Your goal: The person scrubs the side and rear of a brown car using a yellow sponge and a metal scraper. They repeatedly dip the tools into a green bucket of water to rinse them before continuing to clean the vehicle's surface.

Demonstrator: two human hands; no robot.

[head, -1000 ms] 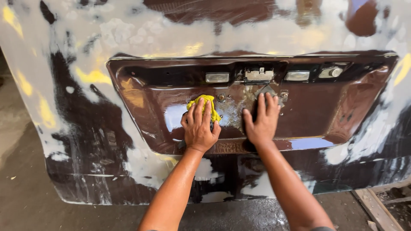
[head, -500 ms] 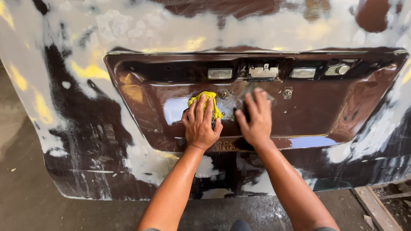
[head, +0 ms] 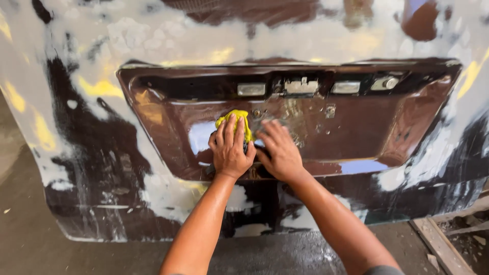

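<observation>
Pad (head: 235, 120) is yellow and pokes out just past my left fingertips, pinned flat under my left hand (head: 230, 150) against the wet recess (head: 356, 137). Right hand (head: 279, 153) lies touching beside it, fingers spread, holding nothing.

- Your wet concrete floor (head: 76, 254) carries the upright brown car panel (head: 102, 168).
- Right of that panel, wooden planks (head: 440, 244) lie on it.

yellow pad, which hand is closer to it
Left. The left hand lies flat on the yellow pad, pressing it against the brown panel. The right hand rests on the panel just right of the pad, beside the left hand.
</observation>
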